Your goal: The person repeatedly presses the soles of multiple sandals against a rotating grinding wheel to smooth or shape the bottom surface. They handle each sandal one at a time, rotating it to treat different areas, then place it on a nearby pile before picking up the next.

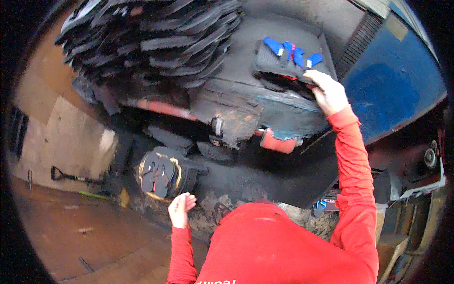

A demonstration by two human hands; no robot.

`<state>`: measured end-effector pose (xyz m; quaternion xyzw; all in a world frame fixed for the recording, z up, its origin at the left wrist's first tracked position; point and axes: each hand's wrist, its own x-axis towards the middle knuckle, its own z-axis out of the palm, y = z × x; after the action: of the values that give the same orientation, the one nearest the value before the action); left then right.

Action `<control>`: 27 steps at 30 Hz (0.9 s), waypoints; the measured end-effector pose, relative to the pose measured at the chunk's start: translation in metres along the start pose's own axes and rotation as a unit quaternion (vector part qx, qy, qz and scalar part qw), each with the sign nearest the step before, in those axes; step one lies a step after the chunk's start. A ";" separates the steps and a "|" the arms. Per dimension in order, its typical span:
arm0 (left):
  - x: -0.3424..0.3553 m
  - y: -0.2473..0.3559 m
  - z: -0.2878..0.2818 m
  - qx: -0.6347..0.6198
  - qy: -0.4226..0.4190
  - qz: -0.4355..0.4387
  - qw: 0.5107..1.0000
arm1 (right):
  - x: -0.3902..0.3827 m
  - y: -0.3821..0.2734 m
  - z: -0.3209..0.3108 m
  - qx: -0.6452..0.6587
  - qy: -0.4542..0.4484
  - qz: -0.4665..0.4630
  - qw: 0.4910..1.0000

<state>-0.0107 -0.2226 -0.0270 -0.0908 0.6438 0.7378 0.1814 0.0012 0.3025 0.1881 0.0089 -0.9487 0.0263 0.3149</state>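
Observation:
My right hand (327, 93) reaches to the bench and pinches the near right edge of a black flip-flop. The flip-flops with blue straps (297, 57) lie together there, with a little red or pink showing among the straps. Whether more soles lie under them I cannot tell. Low on the left, my left hand (180, 210) is empty, its fingers loosely bent and thumb apart. Close beyond it is a pair of dark flip-flops (158, 175) on a round, stool-like stand with a tan rim (140, 176).
A tall heap of black sole-like pieces (156, 47) covers the bench's left part. The worn dark bench top (279, 28) has a red roller (278, 142) under its front edge. A blue panel (388, 80) rises at right. A shovel handle (71, 176) lies at left.

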 end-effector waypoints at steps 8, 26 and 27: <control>0.046 -0.100 -0.119 -0.087 0.174 -0.116 0.974 | 0.012 0.008 -0.007 0.017 -0.101 0.107 0.989; 0.080 -0.084 -0.052 -0.435 0.039 -0.261 0.861 | -0.188 -0.223 0.091 0.548 -0.268 0.345 0.713; 0.058 -0.087 -0.030 -0.454 -0.007 -0.252 0.854 | -0.199 -0.234 0.129 0.656 -0.271 0.399 0.581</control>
<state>-0.0337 -0.2343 -0.1324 -0.3171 0.1905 0.8777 0.3046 0.0917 0.0622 -0.0241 -0.1602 -0.6227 0.7605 -0.0907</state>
